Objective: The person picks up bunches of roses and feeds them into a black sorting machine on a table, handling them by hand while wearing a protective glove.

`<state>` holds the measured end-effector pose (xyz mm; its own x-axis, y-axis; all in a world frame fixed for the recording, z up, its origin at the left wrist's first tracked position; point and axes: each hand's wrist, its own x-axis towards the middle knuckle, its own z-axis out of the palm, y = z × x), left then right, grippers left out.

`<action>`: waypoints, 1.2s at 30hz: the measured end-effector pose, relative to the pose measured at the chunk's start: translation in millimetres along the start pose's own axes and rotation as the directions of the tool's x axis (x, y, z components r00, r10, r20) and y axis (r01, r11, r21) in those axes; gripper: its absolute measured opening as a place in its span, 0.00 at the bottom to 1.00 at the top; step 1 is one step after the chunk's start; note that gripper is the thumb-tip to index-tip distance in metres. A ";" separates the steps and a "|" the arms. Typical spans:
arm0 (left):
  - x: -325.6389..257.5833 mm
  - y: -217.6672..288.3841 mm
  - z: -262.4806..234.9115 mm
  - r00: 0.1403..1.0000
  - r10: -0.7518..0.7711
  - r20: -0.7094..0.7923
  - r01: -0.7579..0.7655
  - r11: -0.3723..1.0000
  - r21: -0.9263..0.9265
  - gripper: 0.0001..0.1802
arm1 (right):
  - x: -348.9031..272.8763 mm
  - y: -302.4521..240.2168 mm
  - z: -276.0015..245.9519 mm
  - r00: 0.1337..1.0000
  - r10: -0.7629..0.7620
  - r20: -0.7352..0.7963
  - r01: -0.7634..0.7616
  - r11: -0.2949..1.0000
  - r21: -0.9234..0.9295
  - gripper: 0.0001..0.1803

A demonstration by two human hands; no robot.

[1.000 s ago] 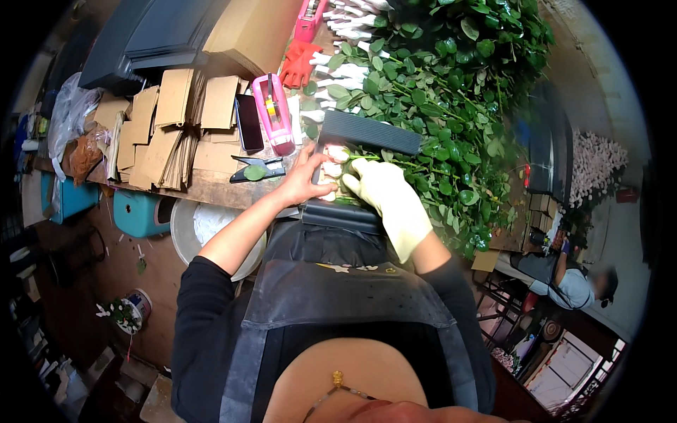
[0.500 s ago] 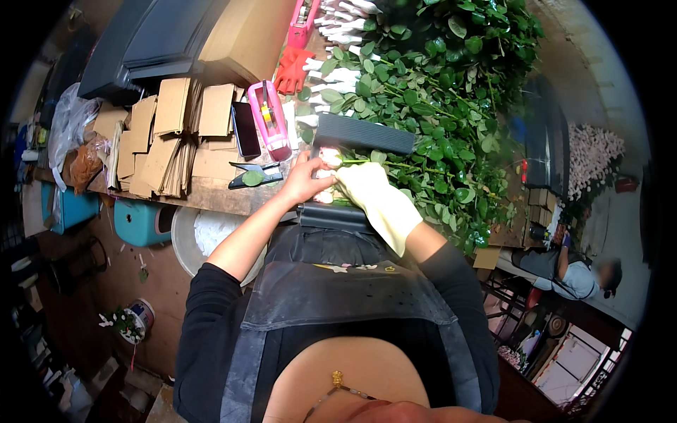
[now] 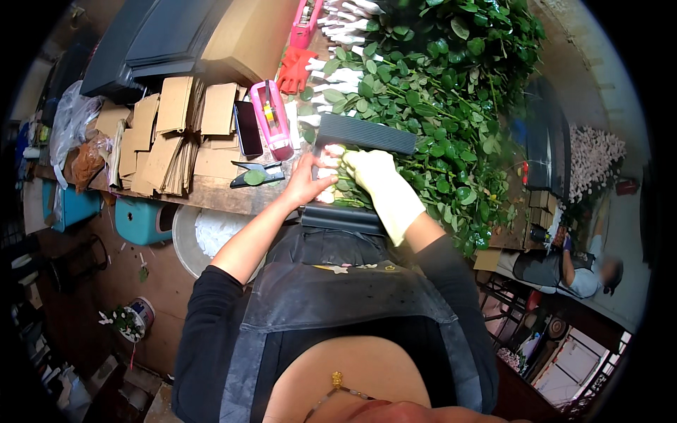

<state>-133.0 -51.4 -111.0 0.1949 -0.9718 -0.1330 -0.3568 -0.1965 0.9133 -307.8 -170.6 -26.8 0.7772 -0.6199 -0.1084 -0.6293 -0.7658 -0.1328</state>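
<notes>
Pale pink roses (image 3: pixel 329 161) lie with their heads to the left, between a ridged black block (image 3: pixel 367 134) and a lower black rail (image 3: pixel 342 219) close to my apron. My bare left hand (image 3: pixel 306 180) is at the left of the blooms, thumb and fingers apart, touching the heads. In a pale yellow glove, my right hand (image 3: pixel 372 173) curls its fingers over the stems just behind the heads; the glove hides exactly how many it grips. Green stems and leaves run to the right from under it.
A leafy pile of roses (image 3: pixel 451 92) with white-wrapped heads fills the far right. At left are open cutters (image 3: pixel 257 174), a phone (image 3: pixel 247 129), a pink tape dispenser (image 3: pixel 271 121), a red glove (image 3: pixel 296 69) and cardboard pieces (image 3: pixel 173 104). A co-worker (image 3: pixel 564 271) is at far right.
My right hand has shifted slightly right and its wrist has turned, showing more stems below it. The left hand stays at the blooms. The co-worker has stretched out an arm.
</notes>
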 end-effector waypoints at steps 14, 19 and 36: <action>29.9 -0.9 2.1 0.994 -0.108 0.024 0.107 0.994 0.035 0.31 | -1.9 -8.5 -21.3 0.974 0.000 0.225 -0.018 0.997 0.081 0.13; 19.4 -3.4 8.6 0.968 0.098 -0.230 -0.056 0.982 0.180 0.22 | -29.2 -33.2 -63.0 0.987 0.143 -0.073 -0.097 0.893 0.440 0.14; 26.4 -1.8 -1.3 1.000 -0.004 -0.031 0.006 0.997 0.076 0.26 | -6.8 -23.9 6.4 0.994 -0.003 -0.107 0.024 0.979 0.201 0.21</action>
<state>-126.1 -76.5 -115.6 0.2245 -0.9665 -0.1242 -0.4242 -0.2117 0.8805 -298.0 -147.1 -29.2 0.7745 -0.6326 -0.0023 -0.5975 -0.7303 -0.3311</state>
